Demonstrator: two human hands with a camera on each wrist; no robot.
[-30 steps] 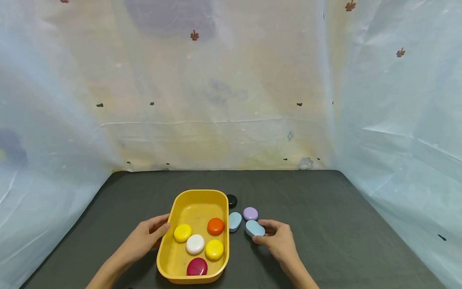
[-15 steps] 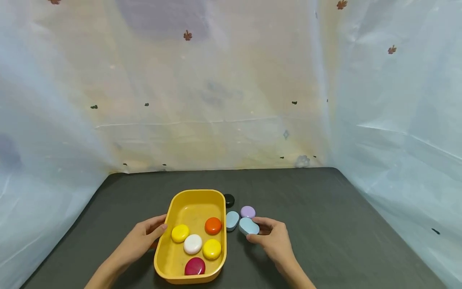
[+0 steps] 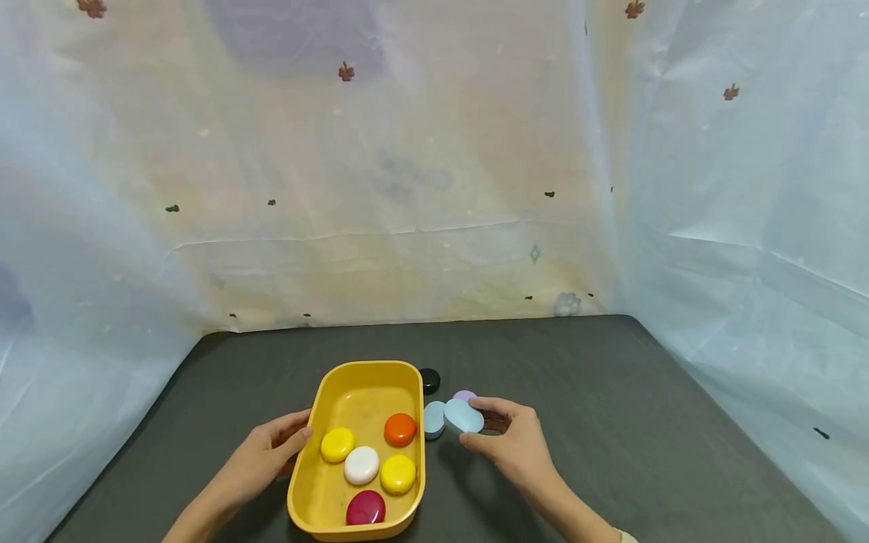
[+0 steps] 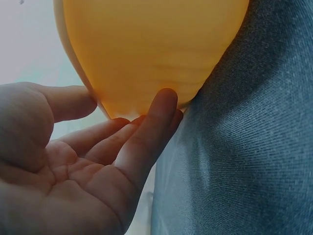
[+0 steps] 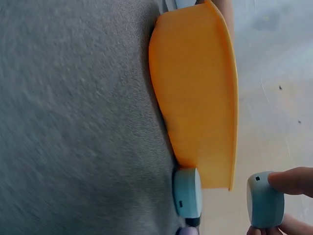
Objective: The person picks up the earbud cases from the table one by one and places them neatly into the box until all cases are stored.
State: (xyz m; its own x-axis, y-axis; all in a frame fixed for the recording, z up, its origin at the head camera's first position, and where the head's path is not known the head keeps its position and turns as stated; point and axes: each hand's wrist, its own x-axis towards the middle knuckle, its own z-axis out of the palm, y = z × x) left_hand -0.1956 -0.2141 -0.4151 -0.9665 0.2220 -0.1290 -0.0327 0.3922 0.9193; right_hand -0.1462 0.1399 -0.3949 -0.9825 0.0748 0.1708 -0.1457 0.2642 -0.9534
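A yellow tray (image 3: 370, 392) stands on the dark cloth. My left hand (image 3: 268, 456) holds its left side, thumb at the rim and fingers against the outer wall in the left wrist view. Between thumb and fingers my right hand (image 3: 519, 441) pinches a light blue oval case (image 5: 266, 199) with a small dark slot, raised off the cloth right of the tray. A second light blue case (image 5: 185, 193) lies against the tray's wall. Inside the tray sit a yellow disc (image 3: 337, 445), another yellow disc (image 3: 397, 474), a white disc (image 3: 362, 465), an orange disc (image 3: 400, 430) and a crimson disc (image 3: 366, 507).
A black disc (image 3: 431, 381) lies by the tray's far right side. Partly hidden behind the held case is a lilac disc (image 3: 465, 394). Pale patterned sheeting (image 3: 407, 188) hangs behind and beside the dark-covered table (image 3: 611, 422).
My right hand has lifted the light blue case and shifted slightly left toward the tray, so it now overlaps the lilac disc. My left hand stays on the tray.
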